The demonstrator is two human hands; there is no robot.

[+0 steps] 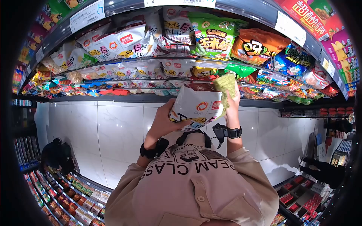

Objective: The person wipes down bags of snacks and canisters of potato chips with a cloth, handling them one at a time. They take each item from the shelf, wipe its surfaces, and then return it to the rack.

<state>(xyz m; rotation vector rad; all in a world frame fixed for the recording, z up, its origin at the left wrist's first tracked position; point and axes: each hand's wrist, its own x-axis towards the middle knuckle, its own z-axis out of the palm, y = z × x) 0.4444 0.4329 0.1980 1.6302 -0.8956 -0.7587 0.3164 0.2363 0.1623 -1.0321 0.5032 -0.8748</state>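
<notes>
A white snack bag (198, 105) with a red and orange logo is held up in front of my chest. My left hand (166, 119) is wrapped round its left side and lower edge. At the bag's right side, my right hand (232, 103) has its fingers closed round a yellow-green textured cloth (226, 86). The cloth touches the bag's right edge. Each wrist wears a black band. Just beyond the hands are shelf rows of snack bags, with a green corn snack bag (214, 37) and an orange bag (258, 46) above the cloth.
Shelves of white snack bags (117, 43) curve across the front, edged by a price rail (241, 10). Pale floor tiles (120, 124) lie below. One person in dark clothing (56, 155) is at the far left, another (324, 169) at the right. Low product shelves (81, 203) stand at lower left.
</notes>
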